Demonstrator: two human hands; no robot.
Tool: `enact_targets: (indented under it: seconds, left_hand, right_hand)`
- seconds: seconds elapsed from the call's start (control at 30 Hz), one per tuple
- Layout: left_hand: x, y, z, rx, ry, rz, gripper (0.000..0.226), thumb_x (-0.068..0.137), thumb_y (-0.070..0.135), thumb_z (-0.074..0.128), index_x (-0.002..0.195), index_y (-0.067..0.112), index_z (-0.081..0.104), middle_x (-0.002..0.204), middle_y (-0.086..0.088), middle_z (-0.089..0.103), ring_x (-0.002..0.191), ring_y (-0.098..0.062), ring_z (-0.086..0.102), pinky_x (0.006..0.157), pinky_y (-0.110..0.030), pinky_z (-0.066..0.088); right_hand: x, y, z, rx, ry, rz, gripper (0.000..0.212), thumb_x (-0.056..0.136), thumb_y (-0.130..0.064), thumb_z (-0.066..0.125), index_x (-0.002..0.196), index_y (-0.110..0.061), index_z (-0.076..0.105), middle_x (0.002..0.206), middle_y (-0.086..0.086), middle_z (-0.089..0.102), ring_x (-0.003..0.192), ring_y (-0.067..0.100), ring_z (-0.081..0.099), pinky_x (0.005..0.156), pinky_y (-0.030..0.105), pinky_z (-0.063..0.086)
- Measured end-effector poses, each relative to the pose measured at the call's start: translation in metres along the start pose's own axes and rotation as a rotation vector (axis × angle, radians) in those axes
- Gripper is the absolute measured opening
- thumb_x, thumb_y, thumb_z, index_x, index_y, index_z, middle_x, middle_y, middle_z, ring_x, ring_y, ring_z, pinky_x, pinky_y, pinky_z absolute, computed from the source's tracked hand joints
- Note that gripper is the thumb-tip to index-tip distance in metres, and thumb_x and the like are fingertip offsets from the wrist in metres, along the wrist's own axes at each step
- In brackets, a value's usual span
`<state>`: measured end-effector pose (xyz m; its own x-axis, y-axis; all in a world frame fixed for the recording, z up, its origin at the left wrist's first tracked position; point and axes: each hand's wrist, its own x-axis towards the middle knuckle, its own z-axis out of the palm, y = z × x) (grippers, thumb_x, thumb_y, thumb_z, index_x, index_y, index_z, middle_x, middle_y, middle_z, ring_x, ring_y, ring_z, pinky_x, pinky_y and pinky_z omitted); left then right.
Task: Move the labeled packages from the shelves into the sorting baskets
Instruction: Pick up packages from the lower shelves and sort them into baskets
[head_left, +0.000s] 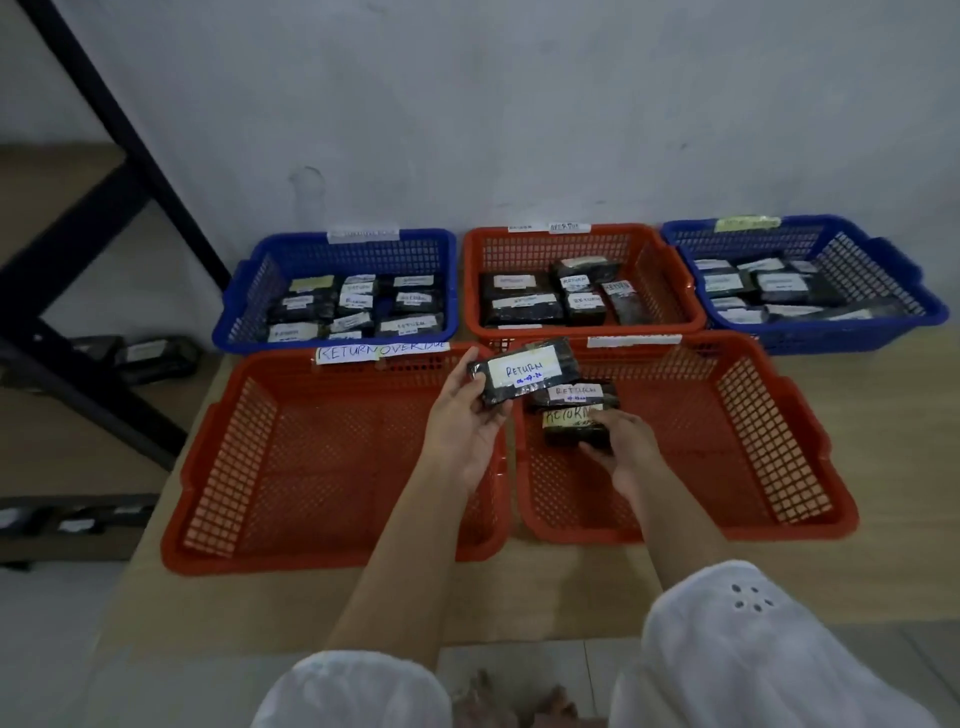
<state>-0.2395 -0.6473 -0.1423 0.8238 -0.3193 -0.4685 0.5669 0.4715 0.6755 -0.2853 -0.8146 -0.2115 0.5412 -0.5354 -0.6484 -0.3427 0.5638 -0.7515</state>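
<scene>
Before a pale wall (519, 104), five mesh baskets are ranged on a low wooden surface (883, 551), the three back baskets (623, 229) already stocked with black-wrapped parcels. A RETURN package (524, 375) is held up by the left hand (462, 431), pinched between thumb and fingers above the gap between the front left basket (228, 467) and the front right basket (769, 415). Two stacked packages (571, 410) are gripped by the right hand (628, 441), fingers curled round the lower one, inside the front right basket; whether they rest on its floor cannot be told. The parcels are judged light and firm, their glossy film probably slick, so they are best taken by the edges, label left uncovered. More shelf packages (150, 356) are seen on the black shelving (130, 145).
</scene>
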Motion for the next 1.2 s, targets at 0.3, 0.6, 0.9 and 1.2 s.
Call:
enact_targets:
  seconds: [0.3,0.6,0.9,1.2]
  left_hand:
    - [0.008,-0.005,0.004,0.038,0.032,-0.026,0.032,0.098,0.005,0.042,0.125,0.016,0.054,0.109,-0.017,0.063,0.087,-0.020,0.061,0.071,-0.026,0.052]
    - [0.018,-0.012,0.004,0.092,-0.002,-0.048,0.034,0.098,0.006,0.043,0.130,0.015,0.051,0.112,-0.015,0.064,0.087,-0.019,0.063,0.065,-0.024,0.052]
    - [0.037,-0.045,0.047,0.207,-0.045,0.035,0.028,0.098,0.005,0.043,0.121,0.017,0.054,0.119,-0.012,0.060,0.100,-0.020,0.061,0.066,-0.022,0.053]
    - [0.064,-0.083,0.051,1.462,0.583,0.565,0.048,0.089,0.022,0.057,0.134,0.032,0.043,0.140,-0.004,0.036,0.127,-0.024,0.029,0.104,-0.040,0.024]
  right_hand:
    - [0.029,0.020,0.011,-0.229,0.081,-0.127,0.033,0.092,-0.009,0.058,0.126,-0.010,0.058,0.120,0.008,0.060,0.104,0.022,0.053,0.086,0.033,0.045]
    - [0.038,0.020,0.006,-0.378,0.188,-0.123,0.042,0.087,-0.035,0.065,0.119,-0.010,0.062,0.127,0.012,0.056,0.110,0.029,0.053,0.091,0.037,0.046]
    - [-0.011,-0.040,-0.026,-0.028,-0.433,-0.130,0.043,0.088,-0.048,0.052,0.114,-0.015,0.061,0.101,0.006,0.070,0.071,0.012,0.061,0.056,0.021,0.046]
    - [0.053,-0.066,-0.081,0.238,-0.039,0.045,0.031,0.088,-0.003,0.060,0.120,-0.002,0.058,0.093,0.010,0.066,0.071,0.014,0.062,0.061,0.024,0.053]
